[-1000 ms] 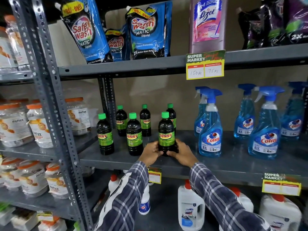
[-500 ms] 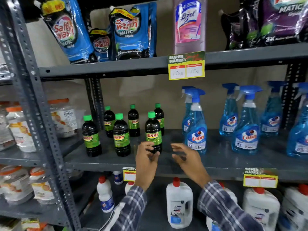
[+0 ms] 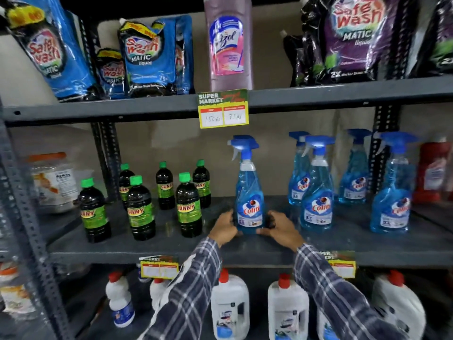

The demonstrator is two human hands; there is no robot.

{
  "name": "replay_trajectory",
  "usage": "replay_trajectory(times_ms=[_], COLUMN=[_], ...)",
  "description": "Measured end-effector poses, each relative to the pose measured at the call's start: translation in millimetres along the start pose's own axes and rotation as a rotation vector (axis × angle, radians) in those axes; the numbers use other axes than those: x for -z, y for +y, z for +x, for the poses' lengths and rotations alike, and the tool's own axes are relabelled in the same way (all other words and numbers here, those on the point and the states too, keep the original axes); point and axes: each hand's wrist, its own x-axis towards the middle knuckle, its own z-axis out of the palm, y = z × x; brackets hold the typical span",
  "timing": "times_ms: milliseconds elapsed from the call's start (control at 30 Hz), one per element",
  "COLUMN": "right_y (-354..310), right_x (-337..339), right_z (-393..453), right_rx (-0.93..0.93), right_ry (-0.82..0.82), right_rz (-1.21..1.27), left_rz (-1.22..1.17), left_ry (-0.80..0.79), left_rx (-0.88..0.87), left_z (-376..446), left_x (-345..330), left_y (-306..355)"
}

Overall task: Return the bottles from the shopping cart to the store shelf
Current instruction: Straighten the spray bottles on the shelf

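Note:
A blue Colin spray bottle (image 3: 249, 190) stands upright on the grey middle shelf (image 3: 245, 246). My left hand (image 3: 224, 228) clasps its base from the left and my right hand (image 3: 282, 229) clasps it from the right. To the left stand several dark Sunny bottles with green caps; the nearest Sunny bottle (image 3: 188, 204) is a little left of my left hand. More Colin spray bottles (image 3: 317, 187) stand to the right. No shopping cart is in view.
Safe Wash pouches (image 3: 152, 57) and a pink Lizol bottle (image 3: 229, 42) fill the top shelf. White jugs with red caps (image 3: 229, 307) stand on the lower shelf. A yellow price tag (image 3: 223, 109) hangs from the upper shelf edge. Jars (image 3: 55, 180) sit at left behind a steel upright (image 3: 22, 217).
Both hands let go of the front Sunny bottle, moved right along the shelf and closed around the base of a Colin spray bottle. The view shifted right.

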Motion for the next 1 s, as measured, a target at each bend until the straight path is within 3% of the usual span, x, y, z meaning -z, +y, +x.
replay_trajectory(times_ms=[367,600,1000], right_y=[4.3,3.7,9.1], right_x=[0.4,2.8,-0.9], right_z=[-2.2,-5.9,-2.0], right_rx=[-0.02,0.085,0.043], right_ry=[-0.002,0.003,-0.027], right_rz=[-0.006,0.002,0.001], left_rz=[0.156,0.111,0.116], left_ry=[-0.034,-0.014,-0.035], left_rx=[-0.032,-0.017,-0.004], left_z=[-5.1,-5.9,-8.2], left_x=[-5.4,-6.0,-7.0], left_y=[-7.0,-7.4,-12.3])
